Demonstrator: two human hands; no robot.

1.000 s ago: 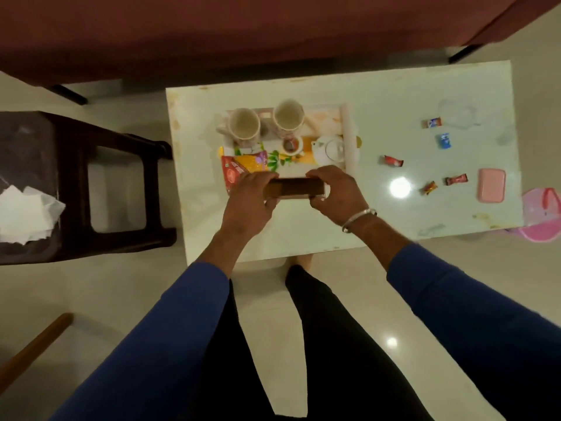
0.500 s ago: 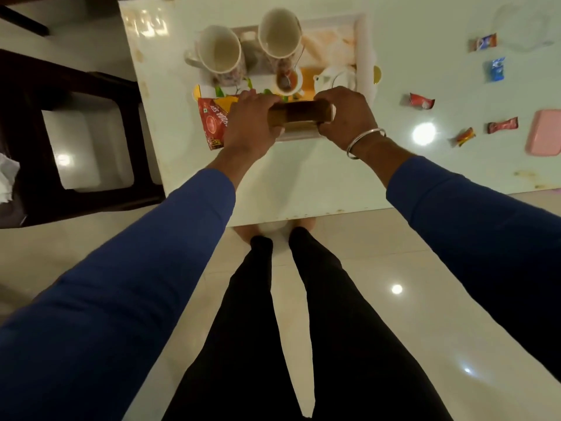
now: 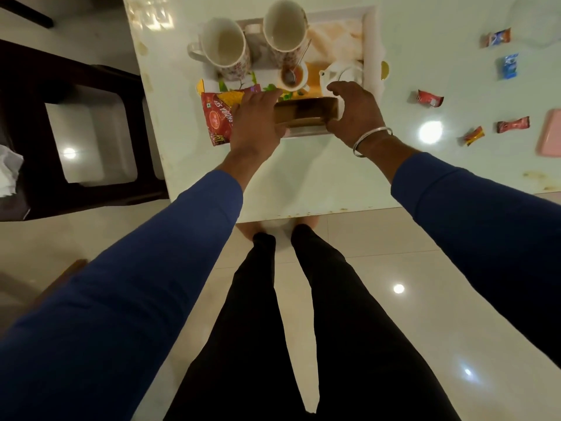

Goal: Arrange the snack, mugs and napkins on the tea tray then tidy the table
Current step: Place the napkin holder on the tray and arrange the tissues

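Observation:
A white tea tray (image 3: 372, 50) lies on the pale table (image 3: 318, 174). Two floral mugs (image 3: 226, 48) (image 3: 285, 28) stand upright at its far left. A small cup with a spoon (image 3: 294, 75) and a white teapot (image 3: 344, 75) sit near the tray's middle. A red snack packet (image 3: 217, 117) lies at the tray's left near corner. I hold a brown box (image 3: 305, 112) over the tray's near edge: my left hand (image 3: 258, 117) grips its left end, my right hand (image 3: 356, 112) its right end. A pale napkin (image 3: 334, 34) lies in the tray's far right.
Several wrapped candies (image 3: 429, 98) (image 3: 513, 124) (image 3: 507, 65) lie scattered on the table's right half, with a pink lid (image 3: 551, 136) at the right edge. A dark stool (image 3: 79, 123) stands left of the table, crumpled white tissue (image 3: 7, 173) beside it.
I have leaned in over the table and carried the brown box forward from the bare tabletop onto the tray's near edge, both hands still on its ends.

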